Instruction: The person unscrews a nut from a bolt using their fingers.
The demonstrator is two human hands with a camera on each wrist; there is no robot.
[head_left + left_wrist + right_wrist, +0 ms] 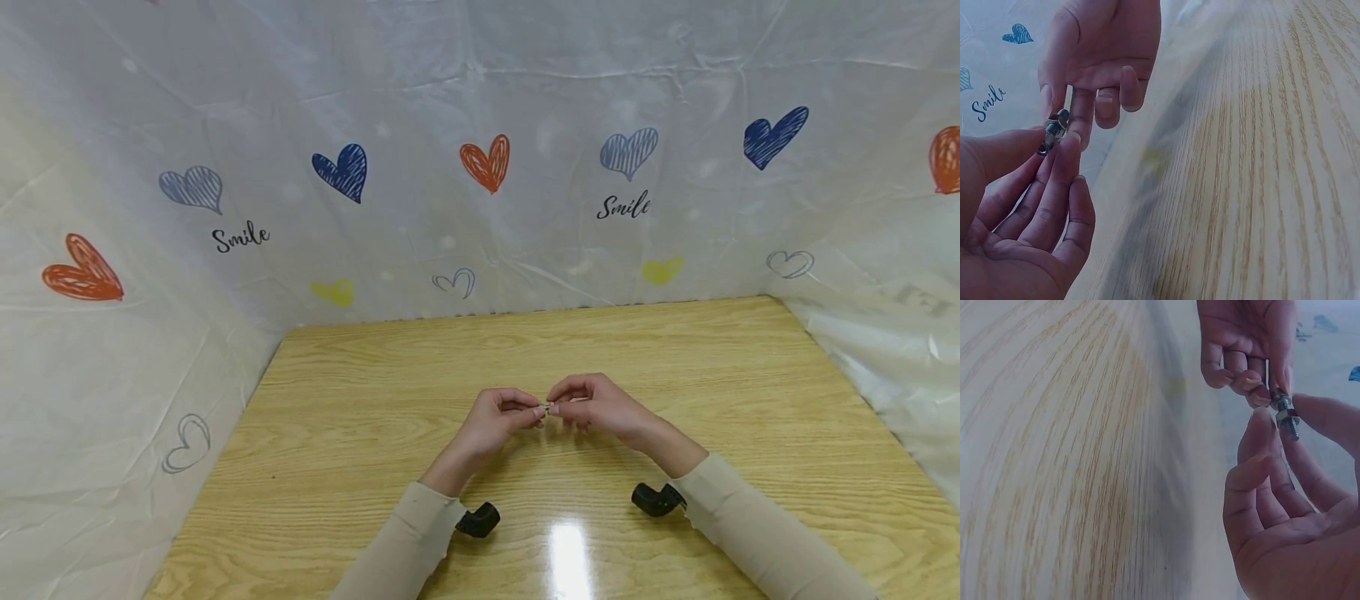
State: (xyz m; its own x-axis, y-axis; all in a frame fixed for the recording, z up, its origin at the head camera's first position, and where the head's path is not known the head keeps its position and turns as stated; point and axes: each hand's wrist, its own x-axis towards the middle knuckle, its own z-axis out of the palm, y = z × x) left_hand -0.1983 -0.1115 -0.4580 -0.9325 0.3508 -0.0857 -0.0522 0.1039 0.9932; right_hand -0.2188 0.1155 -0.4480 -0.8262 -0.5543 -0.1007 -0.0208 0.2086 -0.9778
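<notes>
A small metal bolt [1293,432] is held between both hands above the table, with a hex nut [1286,416] partway along its thread. My left hand [489,423] pinches the bolt by one end between thumb and fingers; its fingertips cover that end. From the other side, my right hand [606,408] has its thumb and fingertips on the nut. In the right wrist view the threaded tip sticks out past the nut, pointing down. The left wrist view shows the thread [1054,129] between the two sets of fingertips.
Below the hands lies a wood-grain table [360,392]. White sheeting [405,108] printed with hearts and "Smile" stands along its back and sides. A black curved piece shows at each sleeve cuff, one left [480,521] and one right [654,500].
</notes>
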